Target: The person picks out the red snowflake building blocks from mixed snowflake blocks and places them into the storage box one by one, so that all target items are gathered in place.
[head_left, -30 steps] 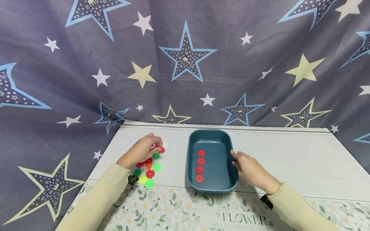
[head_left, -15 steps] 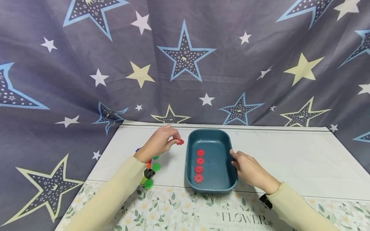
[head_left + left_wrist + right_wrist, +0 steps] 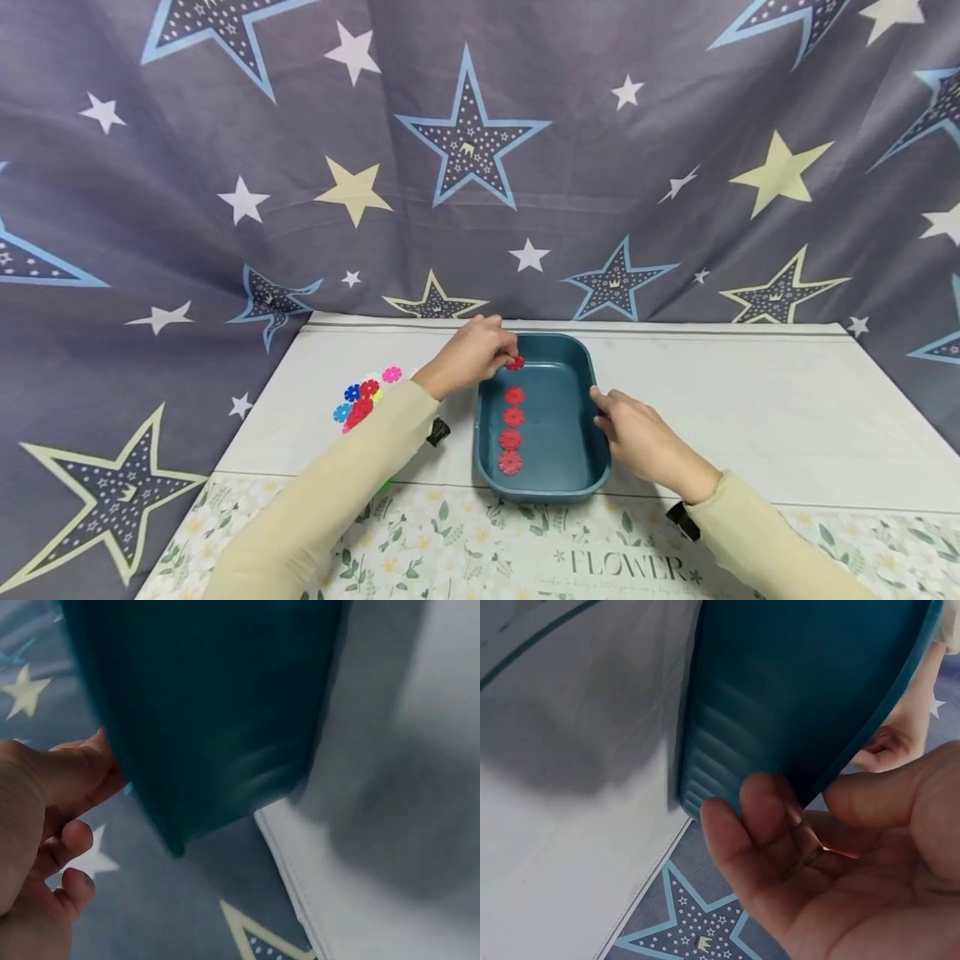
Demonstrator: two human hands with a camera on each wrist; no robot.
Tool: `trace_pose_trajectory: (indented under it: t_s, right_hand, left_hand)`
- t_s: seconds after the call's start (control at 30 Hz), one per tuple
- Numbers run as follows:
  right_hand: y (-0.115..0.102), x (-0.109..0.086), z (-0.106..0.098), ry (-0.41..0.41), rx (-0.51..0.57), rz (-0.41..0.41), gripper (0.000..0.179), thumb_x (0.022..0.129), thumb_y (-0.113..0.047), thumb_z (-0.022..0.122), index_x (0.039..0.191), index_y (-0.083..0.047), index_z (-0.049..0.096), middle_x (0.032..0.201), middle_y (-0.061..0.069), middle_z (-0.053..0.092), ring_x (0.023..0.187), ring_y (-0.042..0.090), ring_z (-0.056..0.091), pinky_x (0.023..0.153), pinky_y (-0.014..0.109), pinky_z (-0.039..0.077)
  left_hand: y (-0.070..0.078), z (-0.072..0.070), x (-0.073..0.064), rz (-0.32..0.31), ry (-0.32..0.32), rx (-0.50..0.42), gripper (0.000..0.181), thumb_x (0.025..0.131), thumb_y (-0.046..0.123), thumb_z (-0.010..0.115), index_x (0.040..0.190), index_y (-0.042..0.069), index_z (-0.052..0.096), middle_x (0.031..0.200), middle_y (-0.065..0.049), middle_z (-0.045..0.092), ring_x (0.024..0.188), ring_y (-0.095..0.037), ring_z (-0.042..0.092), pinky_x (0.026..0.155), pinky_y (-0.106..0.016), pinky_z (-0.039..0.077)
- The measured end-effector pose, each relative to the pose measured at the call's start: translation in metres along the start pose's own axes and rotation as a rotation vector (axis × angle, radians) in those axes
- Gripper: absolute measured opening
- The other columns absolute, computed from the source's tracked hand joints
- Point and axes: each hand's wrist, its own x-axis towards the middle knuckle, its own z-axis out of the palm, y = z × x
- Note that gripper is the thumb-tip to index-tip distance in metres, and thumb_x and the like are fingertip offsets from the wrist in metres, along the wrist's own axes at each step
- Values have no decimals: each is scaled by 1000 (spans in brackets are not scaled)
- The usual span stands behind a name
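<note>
In the head view my left hand (image 3: 472, 354) pinches a red flower-shaped disc (image 3: 516, 363) over the far left corner of a blue-green plastic tub (image 3: 602, 433). Below that disc, several red discs (image 3: 511, 439) lie in a column along the tub's left side. My right hand (image 3: 645, 437) grips the tub's right rim between thumb and fingers. The right wrist view shows the right-hand thumb on the rim and the fingers against the outer wall (image 3: 735, 750). In the left wrist view my left hand (image 3: 56, 795) is beside the tub's edge, and the disc is mostly hidden.
A loose pile of coloured flower discs (image 3: 362, 408) lies left of the tub, partly covered by the left sleeve (image 3: 337, 483). The white table surface (image 3: 720, 400) stretches out to the right. A star-patterned curtain (image 3: 570, 167) hangs behind the table.
My left hand has moved right from the disc pile to above the tub, carrying a red disc. My right hand still holds the rim.
</note>
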Motion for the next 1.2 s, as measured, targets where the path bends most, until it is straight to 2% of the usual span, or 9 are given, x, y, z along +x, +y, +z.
trace_pose_trajectory:
  t_s: [0.13, 0.3, 0.4, 0.5, 0.63, 0.9, 1.07, 1.13, 1.2]
  right_hand:
    - [1, 0, -1, 4, -2, -5, 39, 89, 0, 60, 125, 14, 52, 72, 0, 47, 56, 11, 36, 53, 27, 35]
    - [2, 0, 0, -5, 4, -9, 40, 90, 0, 60, 126, 14, 51, 73, 0, 48, 56, 10, 36, 53, 27, 35]
    - [2, 0, 0, -4, 8, -10, 40, 90, 0, 60, 126, 14, 51, 73, 1, 48, 57, 10, 38, 53, 27, 36]
    - [3, 0, -1, 0, 12, -13, 40, 90, 0, 60, 125, 15, 51, 74, 2, 49, 57, 10, 39, 53, 27, 37]
    - [2, 0, -2, 15, 11, -20, 39, 89, 1, 61, 124, 15, 52, 73, 2, 49, 57, 10, 39, 53, 28, 37]
    - [0, 0, -1, 24, -1, -19, 38, 89, 1, 61, 124, 14, 53, 73, 2, 49, 57, 10, 38, 53, 28, 37]
    - [0, 0, -1, 25, 1, -23, 38, 89, 1, 61, 124, 14, 53, 74, 3, 50, 57, 10, 38, 53, 28, 37]
    - [1, 0, -1, 24, 2, -22, 38, 89, 1, 61, 124, 14, 53, 74, 3, 50, 57, 10, 38, 53, 27, 37]
    - [2, 0, 0, 25, 2, -19, 38, 89, 1, 61, 124, 14, 53, 74, 3, 50, 57, 10, 38, 53, 27, 37]
  left_hand:
    - [1, 11, 11, 18, -48, 23, 12, 81, 6, 71, 78, 17, 71, 76, 8, 61, 73, -12, 47, 70, -31, 37]
    - [2, 23, 20, 24, -164, 83, 15, 79, 6, 72, 77, 20, 74, 73, 11, 63, 73, -12, 48, 72, -30, 38]
    - [4, 28, 25, 30, -236, 117, 17, 79, 7, 72, 86, 22, 75, 76, 11, 66, 76, -13, 52, 76, -32, 40]
    - [7, 31, 28, 23, -274, 119, 23, 79, 4, 70, 93, 22, 75, 81, 9, 68, 79, -15, 54, 78, -34, 41]
    - [8, 34, 30, 11, -280, 136, 24, 80, 3, 67, 91, 22, 77, 83, 9, 69, 82, -17, 55, 79, -34, 42]
    - [6, 40, 31, -7, -260, 218, 31, 75, -7, 60, 65, 20, 71, 61, 10, 61, 81, -18, 55, 72, -32, 40]
    - [7, 35, 29, -36, -283, 203, 24, 78, 0, 65, 81, 21, 76, 74, 9, 67, 86, -18, 54, 76, -32, 40]
    - [7, 30, 29, -43, -276, 184, 22, 79, 5, 69, 90, 21, 77, 80, 9, 69, 87, -17, 54, 78, -33, 41]
    - [7, 23, 27, -47, -261, 160, 16, 79, 11, 73, 92, 20, 76, 80, 8, 68, 85, -17, 53, 78, -36, 41]
